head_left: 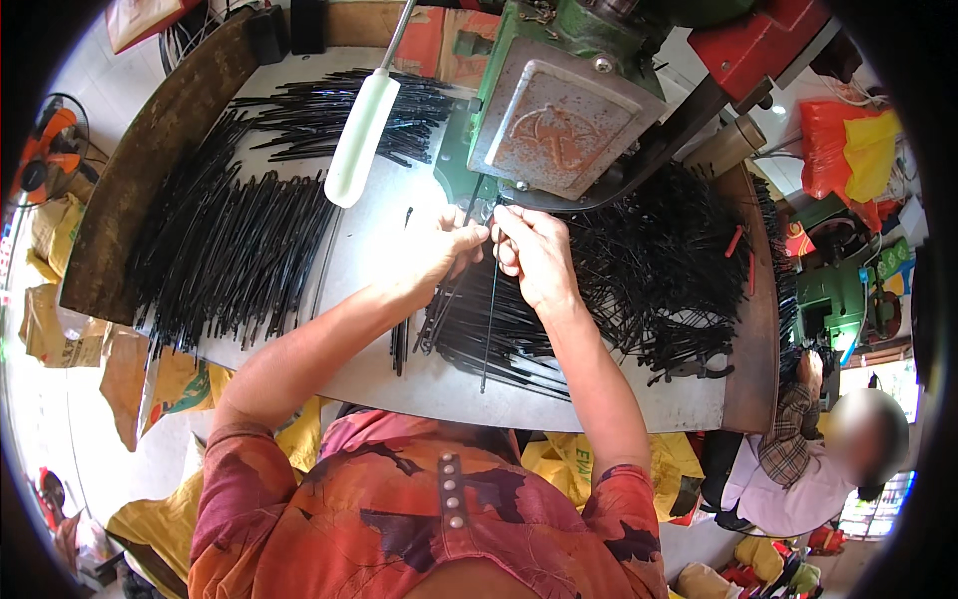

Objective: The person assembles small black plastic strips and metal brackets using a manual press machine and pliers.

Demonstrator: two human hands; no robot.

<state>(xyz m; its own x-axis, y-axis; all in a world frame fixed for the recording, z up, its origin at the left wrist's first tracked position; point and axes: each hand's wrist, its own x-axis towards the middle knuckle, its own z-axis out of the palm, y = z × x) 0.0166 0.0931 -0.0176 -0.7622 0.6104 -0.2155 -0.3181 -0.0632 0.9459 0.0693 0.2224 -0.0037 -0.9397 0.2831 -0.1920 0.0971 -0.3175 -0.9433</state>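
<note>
My left hand and my right hand meet just below the head of a green bench machine. Both are closed, fingertips pinched close together. Thin black rods, like umbrella ribs, run through and below the fingers. One hangs down from my right fingertips; another slants down past my left hand. The exact grip points are small and partly hidden by the fingers. Beneath my hands, more black rods lie on the pale metal tabletop.
Black rods lie in sheaves at the left and far left. A tangled heap fills the right. A white-handled lever hangs beside the machine. Raised boards edge the table. Another person sits at the right.
</note>
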